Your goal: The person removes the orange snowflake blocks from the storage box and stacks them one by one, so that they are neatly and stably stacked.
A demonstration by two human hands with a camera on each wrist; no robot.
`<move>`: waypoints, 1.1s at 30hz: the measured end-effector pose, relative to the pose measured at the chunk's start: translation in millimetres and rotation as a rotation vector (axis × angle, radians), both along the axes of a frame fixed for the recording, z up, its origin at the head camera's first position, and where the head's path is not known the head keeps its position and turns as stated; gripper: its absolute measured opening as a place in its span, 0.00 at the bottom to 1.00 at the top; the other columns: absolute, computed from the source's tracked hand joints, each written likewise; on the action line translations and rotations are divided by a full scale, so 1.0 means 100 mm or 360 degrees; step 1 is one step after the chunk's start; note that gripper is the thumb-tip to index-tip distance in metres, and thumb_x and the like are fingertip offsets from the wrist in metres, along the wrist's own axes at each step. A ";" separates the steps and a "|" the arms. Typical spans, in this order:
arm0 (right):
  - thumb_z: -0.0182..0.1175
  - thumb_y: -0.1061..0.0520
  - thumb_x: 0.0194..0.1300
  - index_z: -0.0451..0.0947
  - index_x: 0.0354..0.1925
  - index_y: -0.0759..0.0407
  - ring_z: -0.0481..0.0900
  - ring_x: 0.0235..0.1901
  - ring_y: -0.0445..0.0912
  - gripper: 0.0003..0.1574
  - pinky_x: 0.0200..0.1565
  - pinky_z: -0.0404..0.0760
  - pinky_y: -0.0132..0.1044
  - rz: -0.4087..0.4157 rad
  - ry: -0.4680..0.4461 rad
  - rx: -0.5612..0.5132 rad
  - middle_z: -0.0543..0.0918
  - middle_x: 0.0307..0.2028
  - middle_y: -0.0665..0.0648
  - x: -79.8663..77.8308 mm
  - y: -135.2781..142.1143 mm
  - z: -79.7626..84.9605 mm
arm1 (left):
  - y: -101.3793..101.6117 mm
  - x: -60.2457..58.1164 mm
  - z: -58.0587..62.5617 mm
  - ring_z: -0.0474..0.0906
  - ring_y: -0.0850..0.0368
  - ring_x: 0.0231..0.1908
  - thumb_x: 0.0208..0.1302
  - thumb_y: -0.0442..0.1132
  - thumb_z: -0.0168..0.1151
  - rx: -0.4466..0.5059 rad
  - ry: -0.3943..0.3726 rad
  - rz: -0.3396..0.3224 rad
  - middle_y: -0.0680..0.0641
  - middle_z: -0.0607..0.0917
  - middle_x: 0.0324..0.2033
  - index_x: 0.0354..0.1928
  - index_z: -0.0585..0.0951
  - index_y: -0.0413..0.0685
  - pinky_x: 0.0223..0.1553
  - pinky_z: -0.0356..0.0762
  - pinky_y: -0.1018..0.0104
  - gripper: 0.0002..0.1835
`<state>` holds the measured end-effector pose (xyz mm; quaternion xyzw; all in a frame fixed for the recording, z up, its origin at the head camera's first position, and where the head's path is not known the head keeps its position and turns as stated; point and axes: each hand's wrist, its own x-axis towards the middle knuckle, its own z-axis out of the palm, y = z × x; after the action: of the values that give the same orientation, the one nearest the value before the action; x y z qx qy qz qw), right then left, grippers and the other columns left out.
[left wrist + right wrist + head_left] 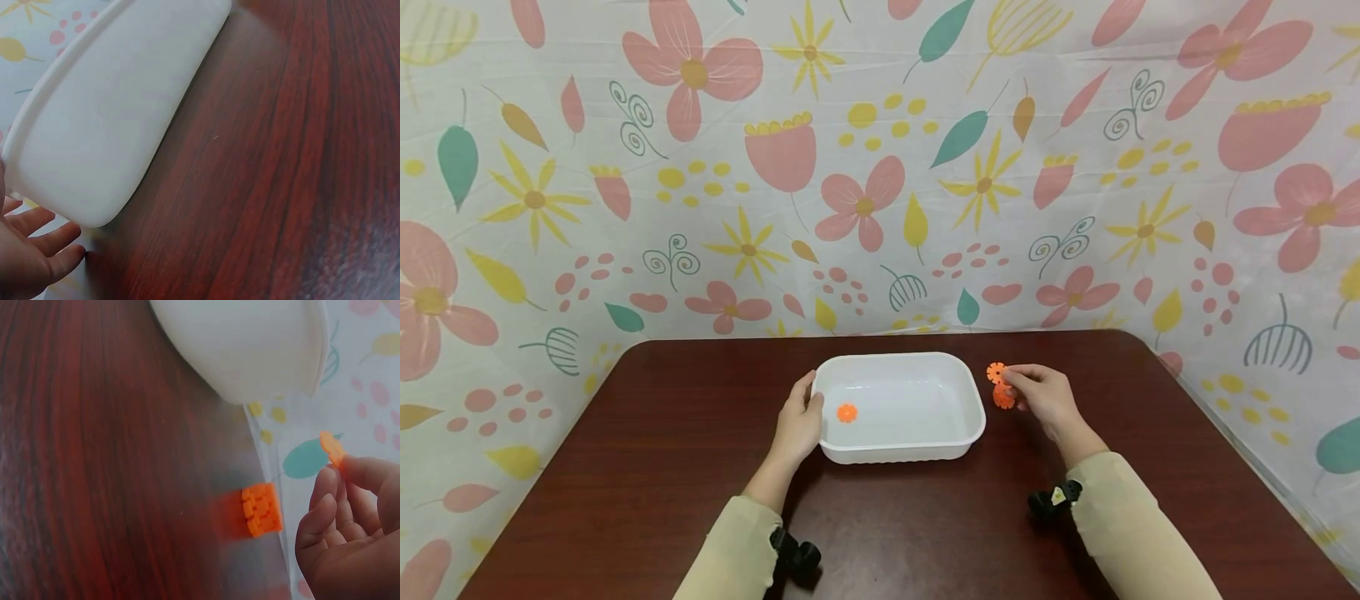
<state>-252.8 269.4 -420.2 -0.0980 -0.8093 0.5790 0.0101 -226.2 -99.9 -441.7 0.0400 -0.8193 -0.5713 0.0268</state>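
Observation:
A white plastic tray (891,454) stands on the dark wooden table. At its left end my left hand (799,425) holds the rim, thumb on top and fingers along the outside wall; in the left wrist view the hand (31,250) shows at the tray's corner. One orange flower-shaped disc (847,413) lies inside the tray, toward the left. Off the tray's right end, my right hand (1041,400) pinches another notched orange disc (332,447) between thumb and fingertips. Below that disc, a short stack of orange discs (262,510) rests on the table.
The brown table top (685,467) extends around the tray and ends at a far edge near a flower-patterned cloth (865,275). Black wrist devices (797,557) sit on both sleeves.

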 end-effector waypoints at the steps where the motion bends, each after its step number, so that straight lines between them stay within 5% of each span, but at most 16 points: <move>1: 0.61 0.46 0.64 0.74 0.54 0.66 0.79 0.29 0.41 0.29 0.32 0.80 0.36 -0.0006 -0.0002 -0.0002 0.83 0.27 0.47 0.00 0.01 -0.01 | 0.00 0.00 0.00 0.69 0.42 0.61 0.72 0.42 0.42 0.0001 0.0000 0.0000 0.37 0.69 0.64 0.71 0.60 0.49 0.60 0.68 0.46 0.26; 33: 0.60 0.50 0.64 0.76 0.51 0.68 0.80 0.26 0.37 0.25 0.27 0.79 0.33 -0.0063 -0.0044 0.0140 0.83 0.26 0.48 -0.05 0.18 -0.20 | 0.01 0.00 -0.01 0.69 0.42 0.61 0.72 0.42 0.43 0.0002 0.0015 0.0008 0.37 0.69 0.64 0.71 0.60 0.48 0.60 0.68 0.45 0.26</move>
<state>-258.0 287.3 -439.8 -0.1214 -0.8320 0.5411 0.0144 -226.5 -99.3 -442.8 0.0394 -0.8187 -0.5720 0.0320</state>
